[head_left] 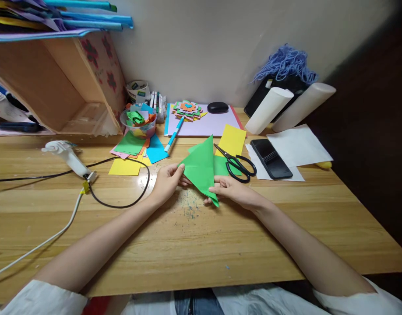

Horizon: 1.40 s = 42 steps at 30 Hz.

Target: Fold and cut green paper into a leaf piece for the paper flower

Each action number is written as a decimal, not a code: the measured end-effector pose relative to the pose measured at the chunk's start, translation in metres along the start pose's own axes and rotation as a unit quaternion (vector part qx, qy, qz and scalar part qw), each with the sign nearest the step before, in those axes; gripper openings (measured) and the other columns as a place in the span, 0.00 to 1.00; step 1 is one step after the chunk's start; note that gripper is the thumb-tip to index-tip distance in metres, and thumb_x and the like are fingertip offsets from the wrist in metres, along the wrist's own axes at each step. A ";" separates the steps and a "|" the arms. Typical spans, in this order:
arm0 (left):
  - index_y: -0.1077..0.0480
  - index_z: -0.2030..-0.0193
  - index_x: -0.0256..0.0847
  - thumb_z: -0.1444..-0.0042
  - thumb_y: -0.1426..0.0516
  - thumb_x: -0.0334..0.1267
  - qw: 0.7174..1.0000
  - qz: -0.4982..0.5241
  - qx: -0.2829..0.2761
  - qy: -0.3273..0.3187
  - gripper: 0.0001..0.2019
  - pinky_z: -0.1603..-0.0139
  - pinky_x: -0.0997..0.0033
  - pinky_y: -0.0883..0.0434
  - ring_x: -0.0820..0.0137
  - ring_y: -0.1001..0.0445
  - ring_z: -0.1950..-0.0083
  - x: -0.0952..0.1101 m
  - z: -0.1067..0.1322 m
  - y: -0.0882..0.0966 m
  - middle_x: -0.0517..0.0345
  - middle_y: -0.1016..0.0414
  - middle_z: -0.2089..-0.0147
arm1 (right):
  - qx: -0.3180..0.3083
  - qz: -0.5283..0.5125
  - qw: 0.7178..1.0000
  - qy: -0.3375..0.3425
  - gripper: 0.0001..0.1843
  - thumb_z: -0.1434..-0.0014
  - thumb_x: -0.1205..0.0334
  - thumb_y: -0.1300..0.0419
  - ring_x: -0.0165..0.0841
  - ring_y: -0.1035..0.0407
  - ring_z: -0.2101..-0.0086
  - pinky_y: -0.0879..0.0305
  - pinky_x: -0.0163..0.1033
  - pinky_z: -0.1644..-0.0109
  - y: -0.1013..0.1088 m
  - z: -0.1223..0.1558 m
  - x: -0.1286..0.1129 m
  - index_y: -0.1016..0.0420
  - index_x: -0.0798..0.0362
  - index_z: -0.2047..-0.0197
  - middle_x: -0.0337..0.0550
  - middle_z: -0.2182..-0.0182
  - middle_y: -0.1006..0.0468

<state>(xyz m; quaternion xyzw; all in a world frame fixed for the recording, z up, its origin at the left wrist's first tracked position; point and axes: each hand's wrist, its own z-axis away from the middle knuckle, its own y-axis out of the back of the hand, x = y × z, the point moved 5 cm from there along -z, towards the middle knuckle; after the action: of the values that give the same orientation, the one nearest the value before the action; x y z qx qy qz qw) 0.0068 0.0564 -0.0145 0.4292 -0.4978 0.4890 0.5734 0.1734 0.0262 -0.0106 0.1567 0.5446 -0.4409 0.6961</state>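
Observation:
A green paper sheet [201,168], folded into a triangle, is held just above the wooden desk [194,236] at its middle. My left hand [167,181] pinches the sheet's left corner between thumb and fingers. My right hand [232,191] grips the lower right edge near the bottom point, fingers closed on the paper. A second green piece [221,165] lies flat behind the triangle.
Black scissors [237,165] and a yellow sheet [232,140] lie just right of the paper, then a black phone [271,158] on white sheets. Coloured paper squares [132,153], a bowl of scraps [142,122], a blue pen [174,134] and a glue gun [69,158] with cords lie left.

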 end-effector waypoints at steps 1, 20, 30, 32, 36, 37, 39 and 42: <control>0.33 0.75 0.37 0.47 0.47 0.48 1.000 0.001 0.005 0.001 0.15 0.74 0.74 0.28 0.71 0.26 0.77 0.000 0.000 0.000 0.58 0.25 0.79 | -0.014 -0.001 1.000 0.002 0.18 0.49 0.56 0.38 0.32 0.26 0.69 0.32 0.36 0.62 0.000 0.000 0.000 0.32 0.58 0.59 0.43 0.72 0.22; 0.36 0.76 0.37 0.47 0.47 0.47 0.998 0.007 0.059 -0.017 0.15 0.75 0.76 0.28 0.74 0.29 0.80 0.002 -0.003 0.008 0.61 0.29 0.81 | -0.038 0.092 0.993 -0.066 0.18 0.53 0.51 0.36 0.30 0.26 0.71 0.33 0.34 0.65 -0.004 0.004 0.007 0.34 0.58 0.73 0.47 0.74 0.20; 0.36 0.76 0.38 0.46 0.47 0.46 0.998 0.007 0.066 -0.023 0.15 0.76 0.77 0.28 0.75 0.29 0.79 0.004 -0.002 0.008 0.61 0.29 0.81 | -0.039 0.103 0.992 -0.062 0.20 0.51 0.47 0.40 0.27 0.28 0.77 0.33 0.32 0.72 -0.007 0.003 0.003 0.32 0.59 0.74 0.49 0.73 0.20; 0.37 0.76 0.38 0.47 0.47 0.47 0.997 0.004 0.068 -0.026 0.15 0.76 0.76 0.28 0.74 0.29 0.79 0.005 -0.001 0.008 0.61 0.30 0.81 | -0.042 0.103 0.992 -0.065 0.20 0.52 0.48 0.38 0.28 0.27 0.75 0.32 0.33 0.71 -0.006 0.003 0.005 0.32 0.59 0.74 0.50 0.72 0.20; 0.36 0.77 0.38 0.47 0.47 0.47 0.997 -0.007 0.067 -0.027 0.15 0.75 0.75 0.29 0.74 0.29 0.79 0.005 -0.001 0.008 0.62 0.30 0.82 | -0.031 0.120 0.989 -0.086 0.19 0.57 0.51 0.34 0.28 0.28 0.76 0.35 0.30 0.75 -0.003 0.004 0.010 0.33 0.58 0.76 0.50 0.72 0.20; 0.36 0.77 0.38 0.47 0.47 0.47 0.997 -0.013 0.068 -0.028 0.15 0.75 0.75 0.29 0.74 0.29 0.79 0.006 -0.001 0.007 0.62 0.30 0.82 | -0.026 0.127 0.987 -0.090 0.19 0.59 0.52 0.33 0.28 0.28 0.76 0.37 0.29 0.77 -0.002 0.004 0.011 0.34 0.58 0.76 0.49 0.73 0.20; 0.36 0.77 0.38 0.46 0.48 0.47 0.997 -0.029 0.066 -0.039 0.15 0.75 0.75 0.29 0.73 0.28 0.79 0.007 0.001 0.006 0.62 0.30 0.81 | -0.021 0.141 0.985 -0.101 0.19 0.61 0.53 0.32 0.29 0.28 0.77 0.38 0.29 0.78 -0.001 0.005 0.012 0.35 0.58 0.78 0.49 0.75 0.21; 0.36 0.77 0.38 0.45 0.49 0.46 0.995 -0.057 0.050 -0.070 0.16 0.77 0.76 0.31 0.73 0.29 0.79 0.010 0.005 0.004 0.62 0.30 0.81 | -0.030 0.157 0.982 -0.096 0.18 0.60 0.54 0.32 0.28 0.30 0.77 0.40 0.30 0.78 -0.002 0.006 0.010 0.33 0.58 0.77 0.46 0.77 0.22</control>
<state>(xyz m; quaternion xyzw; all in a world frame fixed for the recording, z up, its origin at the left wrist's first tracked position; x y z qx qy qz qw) 0.0028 0.0536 -0.0043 0.5181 -0.4866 0.4488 0.5417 0.1751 0.0165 -0.0169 0.1759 0.4572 -0.3224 0.8100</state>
